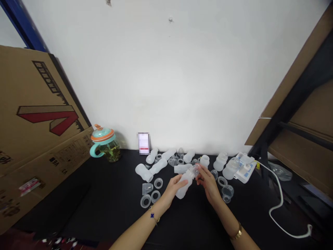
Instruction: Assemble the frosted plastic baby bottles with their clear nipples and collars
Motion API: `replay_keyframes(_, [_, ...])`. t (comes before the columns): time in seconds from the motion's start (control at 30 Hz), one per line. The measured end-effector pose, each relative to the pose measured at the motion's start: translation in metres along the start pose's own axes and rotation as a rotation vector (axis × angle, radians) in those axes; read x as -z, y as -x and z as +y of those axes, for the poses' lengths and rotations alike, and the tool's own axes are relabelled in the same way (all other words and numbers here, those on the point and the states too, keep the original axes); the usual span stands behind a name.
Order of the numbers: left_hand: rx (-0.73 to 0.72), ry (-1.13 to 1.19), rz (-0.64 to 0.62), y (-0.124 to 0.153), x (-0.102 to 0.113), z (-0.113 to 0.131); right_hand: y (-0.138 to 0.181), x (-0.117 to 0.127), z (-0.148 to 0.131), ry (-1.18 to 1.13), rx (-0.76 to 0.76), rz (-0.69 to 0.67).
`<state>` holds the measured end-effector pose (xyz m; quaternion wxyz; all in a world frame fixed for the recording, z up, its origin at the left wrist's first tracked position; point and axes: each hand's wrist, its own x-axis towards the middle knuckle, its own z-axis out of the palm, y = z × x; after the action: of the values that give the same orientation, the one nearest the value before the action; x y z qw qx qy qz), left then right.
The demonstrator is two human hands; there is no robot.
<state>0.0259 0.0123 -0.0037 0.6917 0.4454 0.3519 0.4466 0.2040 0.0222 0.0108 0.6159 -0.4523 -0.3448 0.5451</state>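
Note:
My left hand is wrapped around a frosted white baby bottle, tilted with its top up and to the right. At that top end sits a clear nipple top, which the fingers of my right hand grip from the right. The fingers partly cover it, so how it sits on the neck cannot be made out. Just behind lies another frosted bottle. To the left of my left hand are translucent rings and a clear cup-shaped cap. A clear domed part and a ring lie right of my right hand.
More frosted bottles and clear parts are spread along the white wall. Two bottles with clear tops stand by a white power strip with a white cable. A tea jug, a phone and a cardboard box are at left.

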Motion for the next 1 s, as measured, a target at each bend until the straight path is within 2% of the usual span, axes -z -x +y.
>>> replay_keyframes(1.0, [0.046, -0.051, -0.024, -0.0011, -0.0019, 0.0026, -0.0015, 0.0025, 0.0038, 0.0, -0.002, -0.028])
